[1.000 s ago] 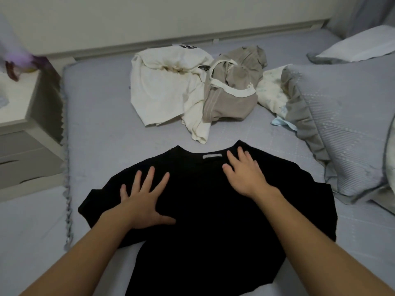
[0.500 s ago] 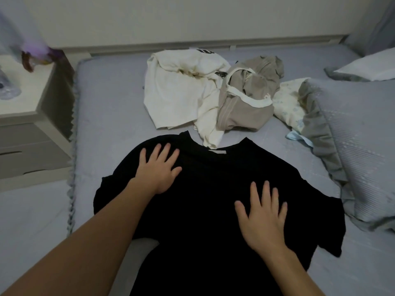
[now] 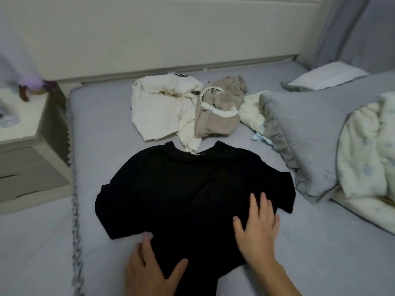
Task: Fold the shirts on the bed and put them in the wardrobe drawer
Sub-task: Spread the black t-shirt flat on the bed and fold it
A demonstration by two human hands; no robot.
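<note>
- Black cotton T-shirt (image 3: 188,189) is spread flat on the grey bed sheet (image 3: 102,129).
- Left hand (image 3: 149,272) and right hand (image 3: 258,229) are pressed on it, fingers straight, nothing gripped.

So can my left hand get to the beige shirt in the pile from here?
Probably yes: the left hand lies flat on the black shirt, holding nothing, and only that flat shirt lies between it and the beige shirt.
</note>
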